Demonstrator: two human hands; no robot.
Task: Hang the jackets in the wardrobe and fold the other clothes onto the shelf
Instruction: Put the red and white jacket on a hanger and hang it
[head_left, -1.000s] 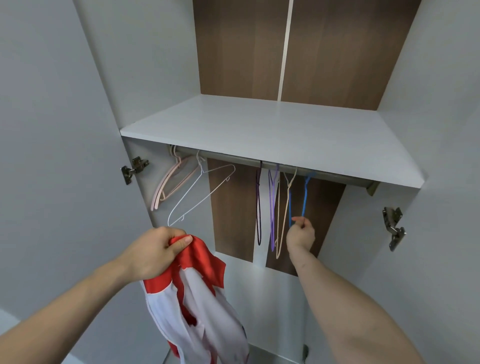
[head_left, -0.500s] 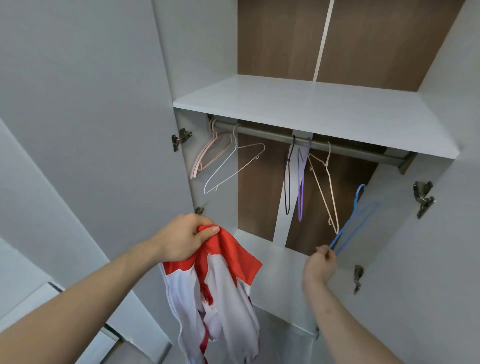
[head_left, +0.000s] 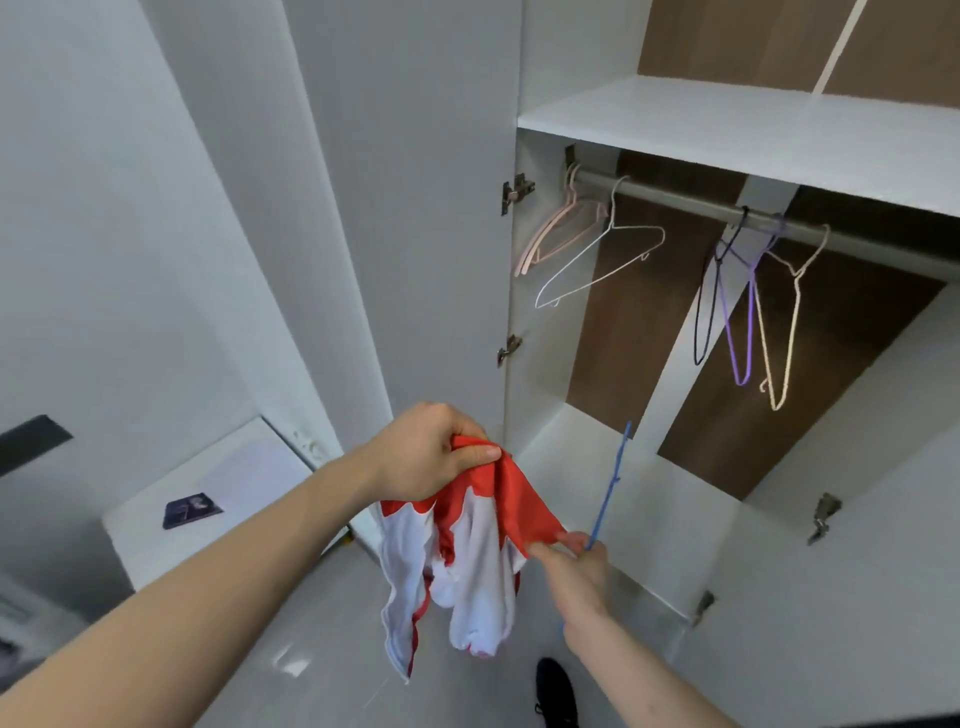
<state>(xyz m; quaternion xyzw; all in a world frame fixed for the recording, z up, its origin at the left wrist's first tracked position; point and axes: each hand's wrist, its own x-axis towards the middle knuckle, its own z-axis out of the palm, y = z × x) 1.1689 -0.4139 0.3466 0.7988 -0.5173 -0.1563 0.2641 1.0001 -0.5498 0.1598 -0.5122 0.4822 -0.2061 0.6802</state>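
My left hand (head_left: 431, 452) grips the bunched top of a red and white jacket (head_left: 467, 551), which hangs down in front of the open wardrobe. My right hand (head_left: 574, 564) holds a blue hanger (head_left: 608, 488) by its lower end, beside the jacket's red edge; the hanger points up and is off the rail. The metal rail (head_left: 691, 205) under the white shelf (head_left: 753, 130) carries several hangers: pink ones (head_left: 556, 234), a white wire one (head_left: 597, 270), then a black, a purple (head_left: 740, 332) and a cream one (head_left: 779, 332).
The wardrobe's left door (head_left: 415, 208) stands open beside my left arm. A lower white board (head_left: 649, 509) forms the floor of the hanging space. At the left is a low white table (head_left: 218, 483) with a dark booklet (head_left: 189, 512). A black shoe (head_left: 556, 691) is on the tiled floor.
My right hand took the blue hanger off the rail and brought it down to the jacket. My view swung left and down, and the jacket stayed in my left hand.
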